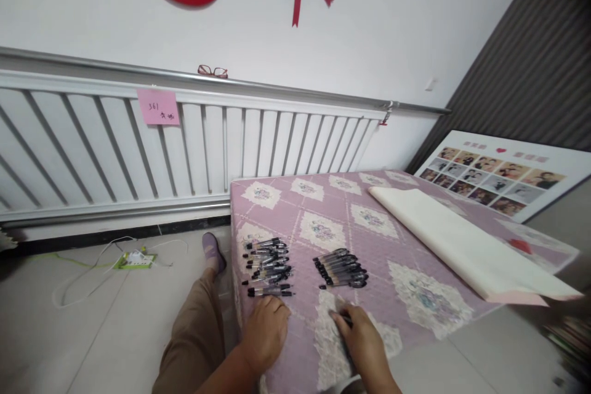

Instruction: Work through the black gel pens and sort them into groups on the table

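Observation:
My left hand point(266, 331) rests on the purple quilted tablecloth point(286, 345), its fingers bent and held together. Whether anything lies under those fingers is hidden. Just beyond it is a loose pile of black-capped pens point(268, 272), lying roughly crosswise near the table's left edge. My right hand point(362, 338) is closed with thumb and fingers around a dark pen point(347, 320), mostly covered by the hand. Farther up, a tidier group of similar pens point(341, 269) lies side by side, apart from both hands.
A rolled cream sheet point(443, 240) lies across the table's right part, before a photo board point(489, 175). A white radiator point(258, 141) runs behind, with glasses point(212, 71) above it. On the floor at left sits a power strip point(135, 260) with cables.

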`<state>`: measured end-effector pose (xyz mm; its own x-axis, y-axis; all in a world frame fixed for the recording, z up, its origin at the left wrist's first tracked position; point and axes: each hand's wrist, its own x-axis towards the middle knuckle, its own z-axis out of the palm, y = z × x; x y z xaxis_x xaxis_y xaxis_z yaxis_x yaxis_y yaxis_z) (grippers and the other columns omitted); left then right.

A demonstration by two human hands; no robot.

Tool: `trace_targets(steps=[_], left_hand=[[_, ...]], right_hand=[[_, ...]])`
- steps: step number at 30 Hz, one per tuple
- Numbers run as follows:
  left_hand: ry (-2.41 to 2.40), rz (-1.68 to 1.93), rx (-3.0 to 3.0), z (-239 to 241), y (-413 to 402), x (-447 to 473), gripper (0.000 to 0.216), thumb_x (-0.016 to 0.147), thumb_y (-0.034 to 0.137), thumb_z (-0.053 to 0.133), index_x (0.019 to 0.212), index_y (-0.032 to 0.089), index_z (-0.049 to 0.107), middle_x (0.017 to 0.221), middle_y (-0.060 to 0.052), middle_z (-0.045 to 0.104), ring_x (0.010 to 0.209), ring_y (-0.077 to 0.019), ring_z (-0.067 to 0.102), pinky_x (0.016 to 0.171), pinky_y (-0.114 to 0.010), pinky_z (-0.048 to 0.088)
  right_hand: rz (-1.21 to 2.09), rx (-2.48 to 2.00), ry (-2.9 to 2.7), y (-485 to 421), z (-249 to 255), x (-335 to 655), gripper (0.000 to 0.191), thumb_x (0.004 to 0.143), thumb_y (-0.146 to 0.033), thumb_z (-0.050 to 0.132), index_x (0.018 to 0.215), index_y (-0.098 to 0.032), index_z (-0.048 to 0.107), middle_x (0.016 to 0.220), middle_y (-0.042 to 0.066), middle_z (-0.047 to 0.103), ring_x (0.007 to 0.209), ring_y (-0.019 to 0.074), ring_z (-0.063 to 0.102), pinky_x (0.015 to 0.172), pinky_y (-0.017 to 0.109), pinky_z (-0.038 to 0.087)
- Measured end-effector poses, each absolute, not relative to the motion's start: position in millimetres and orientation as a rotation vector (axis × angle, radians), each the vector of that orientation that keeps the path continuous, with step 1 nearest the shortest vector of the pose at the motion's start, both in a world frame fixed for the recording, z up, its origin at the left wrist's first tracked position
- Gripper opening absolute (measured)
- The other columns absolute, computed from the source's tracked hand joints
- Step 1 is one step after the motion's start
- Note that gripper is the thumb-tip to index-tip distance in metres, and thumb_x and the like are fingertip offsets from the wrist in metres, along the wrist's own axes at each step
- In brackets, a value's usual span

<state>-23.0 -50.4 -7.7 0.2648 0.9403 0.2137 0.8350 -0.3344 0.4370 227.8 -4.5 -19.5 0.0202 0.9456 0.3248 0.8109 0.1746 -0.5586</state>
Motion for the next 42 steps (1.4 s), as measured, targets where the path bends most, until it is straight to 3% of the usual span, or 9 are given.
trace_targets(steps=[4, 11, 18, 28, 42], left_hand=[[1.652, 0.668, 2.260, -10, -50, -23, 0.024, 0.091, 0.011, 0.043, 0.097, 0.022, 0.063, 0.100, -0.003, 0.062, 0.099, -0.0189, 0.052, 0.090, -0.033, 0.040], [1.655, 0.752, 2.269, -18, -47, -23, 0.028, 0.087, 0.009, 0.045, 0.105, 0.021, 0.063, 0.107, -0.005, 0.062, 0.103, -0.0210, 0.051, 0.094, -0.036, 0.041], [1.656, 0.749, 2.266, -15, -46, -23, 0.024, 0.089, 0.010, 0.043, 0.093, 0.021, 0.064, 0.097, -0.004, 0.063, 0.096, -0.0199, 0.053, 0.087, -0.035, 0.042], [1.636, 0.756, 2.233, -14, -48, -26, 0.023, 0.087, 0.008, 0.045, 0.094, 0.022, 0.062, 0.102, -0.002, 0.061, 0.099, -0.0184, 0.050, 0.090, -0.032, 0.039], [1.627, 0.786, 2.239, -16, -48, -24, 0.029, 0.084, 0.004, 0.045, 0.094, 0.023, 0.066, 0.107, -0.002, 0.064, 0.101, -0.0188, 0.054, 0.093, -0.033, 0.042]], right_hand=[[0.410, -1.431, -1.850, -1, -5, 178, 0.021, 0.079, -0.033, 0.052, 0.085, -0.021, 0.067, 0.085, 0.007, 0.069, 0.083, 0.0230, 0.064, 0.079, 0.035, 0.049], [0.550, -1.141, -2.008, 15, 12, 101, 0.016, 0.079, -0.022, 0.053, 0.086, -0.023, 0.067, 0.084, 0.001, 0.070, 0.082, 0.0212, 0.064, 0.076, 0.031, 0.050], [0.426, -1.242, -1.908, 26, 0, 114, 0.022, 0.084, -0.029, 0.047, 0.089, -0.020, 0.067, 0.092, 0.008, 0.070, 0.089, 0.0242, 0.062, 0.084, 0.039, 0.047], [0.077, -1.565, -1.612, 10, -21, 190, 0.033, 0.084, -0.041, 0.043, 0.092, -0.017, 0.065, 0.094, 0.014, 0.068, 0.092, 0.0282, 0.058, 0.089, 0.044, 0.044], [0.247, -1.614, -1.318, 15, -27, 213, 0.033, 0.079, -0.041, 0.046, 0.090, -0.016, 0.065, 0.093, 0.012, 0.068, 0.089, 0.0265, 0.061, 0.085, 0.039, 0.047]])
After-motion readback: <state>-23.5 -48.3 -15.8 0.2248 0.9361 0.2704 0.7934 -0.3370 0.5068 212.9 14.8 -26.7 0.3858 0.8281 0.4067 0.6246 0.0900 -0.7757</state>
